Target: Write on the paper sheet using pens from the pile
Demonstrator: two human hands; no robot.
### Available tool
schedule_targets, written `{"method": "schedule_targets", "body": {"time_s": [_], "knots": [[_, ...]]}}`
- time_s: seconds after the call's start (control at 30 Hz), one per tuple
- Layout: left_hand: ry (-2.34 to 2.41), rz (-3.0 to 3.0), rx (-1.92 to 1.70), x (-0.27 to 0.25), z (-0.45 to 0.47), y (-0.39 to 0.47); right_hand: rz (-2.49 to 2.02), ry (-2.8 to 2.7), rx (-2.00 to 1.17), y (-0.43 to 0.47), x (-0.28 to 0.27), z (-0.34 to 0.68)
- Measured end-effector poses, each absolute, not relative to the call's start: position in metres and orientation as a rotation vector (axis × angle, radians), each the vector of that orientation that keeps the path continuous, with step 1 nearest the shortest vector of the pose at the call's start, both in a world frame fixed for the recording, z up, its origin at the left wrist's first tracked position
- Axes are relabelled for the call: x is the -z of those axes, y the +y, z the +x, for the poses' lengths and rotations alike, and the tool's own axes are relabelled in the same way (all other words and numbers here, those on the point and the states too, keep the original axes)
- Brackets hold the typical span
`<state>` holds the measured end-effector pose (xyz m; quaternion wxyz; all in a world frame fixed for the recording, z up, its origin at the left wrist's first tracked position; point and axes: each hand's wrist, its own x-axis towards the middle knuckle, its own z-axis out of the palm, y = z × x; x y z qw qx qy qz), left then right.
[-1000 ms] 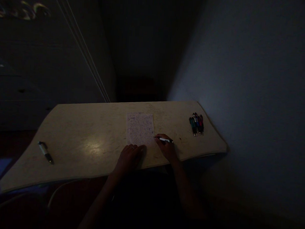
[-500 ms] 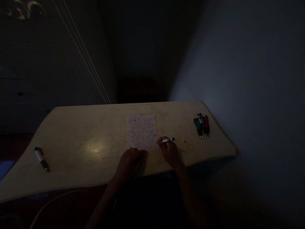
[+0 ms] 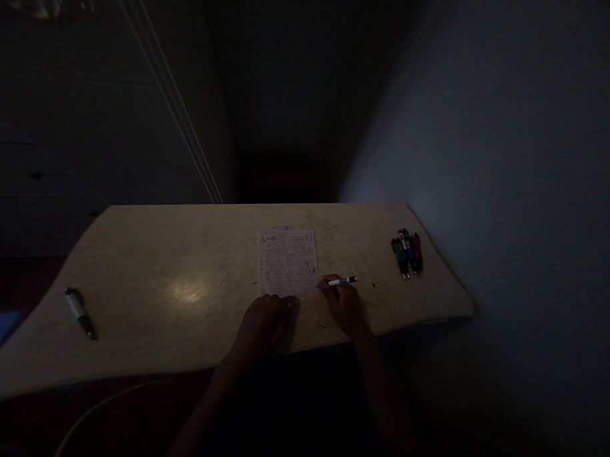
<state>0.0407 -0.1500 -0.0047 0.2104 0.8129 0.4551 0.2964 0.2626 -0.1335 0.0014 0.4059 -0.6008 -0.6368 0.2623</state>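
A sheet of paper (image 3: 286,260) covered in dense handwriting lies on the pale table. My right hand (image 3: 345,306) is closed round a white pen (image 3: 340,281) with a dark end. The pen leans to the right, and its writing end is at the sheet's lower right corner. At the bottom edge of the sheet rests my left hand (image 3: 264,320), its fingers laid out towards the right on the paper's edge and the table. In the dim light its single fingers are hard to make out.
Several coloured pens (image 3: 407,254) lie bunched at the table's right end. Alone on the left lies a thick pen (image 3: 80,312), white and dark. The table (image 3: 148,270) reaches close to a wall (image 3: 512,162) on the right. A pale cable (image 3: 103,401) hangs below the front edge.
The view has shifted slightly, so the sheet and pens sit a little further right. Both hands keep nearly the same place at the sheet's lower edge, and the pen stays in my right hand.
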Motion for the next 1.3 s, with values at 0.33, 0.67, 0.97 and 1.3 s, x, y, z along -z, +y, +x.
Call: {"method": "schedule_targets", "body": {"time_s": [0.33, 0.67, 0.97, 1.3], "knots": [[1.274, 1.784, -0.976, -0.004, 0.035, -0.148, -1.53, -1.428, -0.827, -0.134, 0.0, 0.266], [1.308, 1.743, -1.018, -0.007, 0.039, -0.143, -1.541, -1.543, -0.751, -0.133, 0.0, 0.266], [1.343, 1.725, -0.989, -0.006, 0.039, -0.143, -1.527, -1.569, -0.683, -0.132, -0.002, 0.265], [1.34, 1.727, -0.997, -0.007, 0.038, -0.143, -1.516, -1.586, -0.651, -0.132, -0.006, 0.263]]}}
